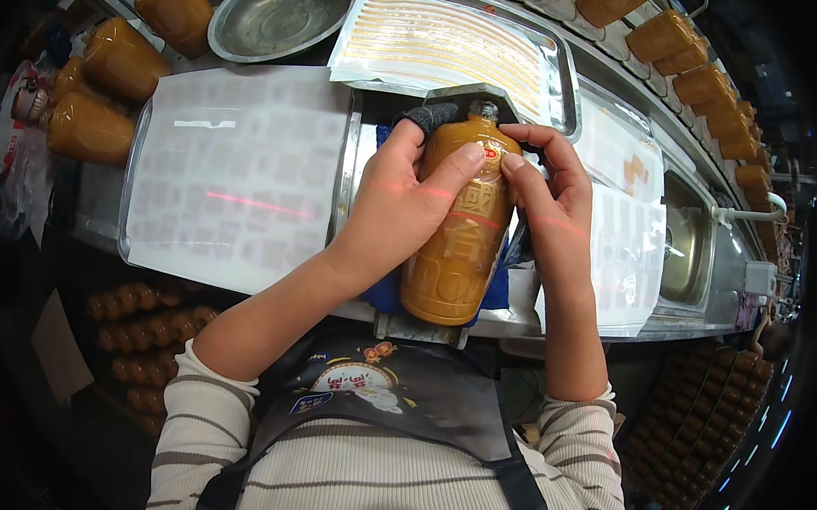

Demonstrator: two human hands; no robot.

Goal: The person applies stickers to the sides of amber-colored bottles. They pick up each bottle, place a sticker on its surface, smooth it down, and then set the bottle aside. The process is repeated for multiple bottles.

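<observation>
Basically, left to right: amber bottles [103,91] piled far left, white label sheet [237,168] on its tray, round steel bowl [278,10] behind. Left hand [397,208] wrapped round the amber ceramic bottle [455,248] lying centre on blue cloth [383,291]; right hand [545,202] pinching its small red round sticker [490,154], fingertips closed. Striped label sheet [443,44] above.

Cream sweater with thin grey stripes, sleeves pushed up well behind each grip — dark apron [392,393] with a cartoon print; a dark finger cot [430,116] on one left fingertip.
</observation>
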